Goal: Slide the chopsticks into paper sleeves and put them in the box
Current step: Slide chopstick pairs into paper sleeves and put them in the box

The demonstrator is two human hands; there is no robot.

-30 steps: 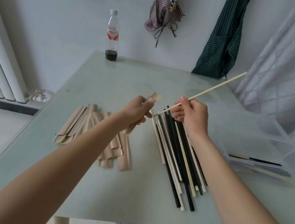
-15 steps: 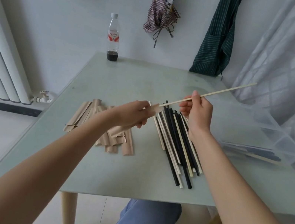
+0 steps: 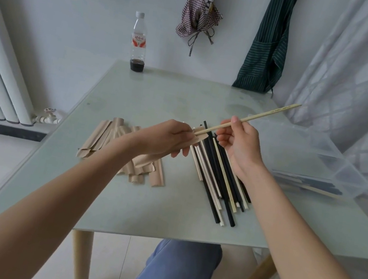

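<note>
Right hand (image 3: pixel 238 146) pinches chopstick (image 3: pixel 255 117), tip toward sleeve (image 3: pixel 199 137).

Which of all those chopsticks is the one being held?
The pale wooden chopstick pinched in the right hand, raised off the table, tip at the paper sleeve in the left hand. The others lie flat in the pile.

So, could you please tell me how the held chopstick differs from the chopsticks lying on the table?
The held chopstick is raised, pinched by the right hand, its tip at the paper sleeve in the left hand. The pile of chopsticks lies flat, mixing black and pale sticks. All are unsleeved.
</note>
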